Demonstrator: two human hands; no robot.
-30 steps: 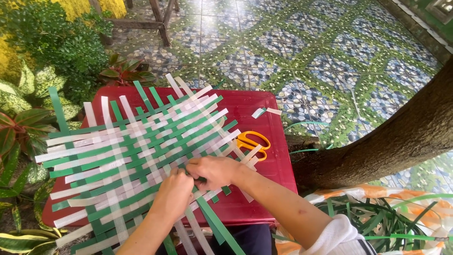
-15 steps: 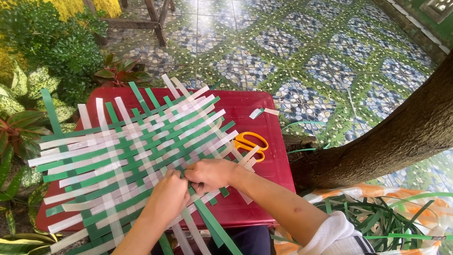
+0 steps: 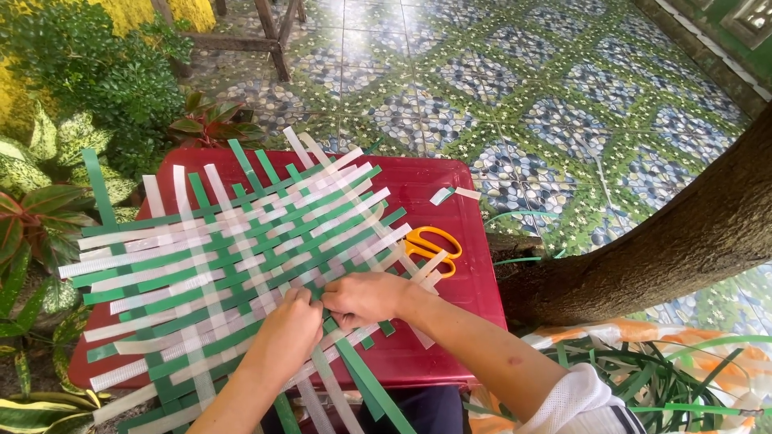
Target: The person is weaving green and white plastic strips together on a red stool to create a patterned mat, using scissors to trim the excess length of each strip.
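Left hand (image 3: pixel 283 337) fingers curled onto woven mat (image 3: pixel 225 265), right hand (image 3: pixel 366 297) fingers pinching its strips

One woven mat (image 3: pixel 233 257), one scissors (image 3: pixel 432 247), two hands.

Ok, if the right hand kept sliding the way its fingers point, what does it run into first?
The right hand points left across the woven mat, so it would most likely meet the left hand first; their fingers look nearly touching, though the gap is hard to judge.
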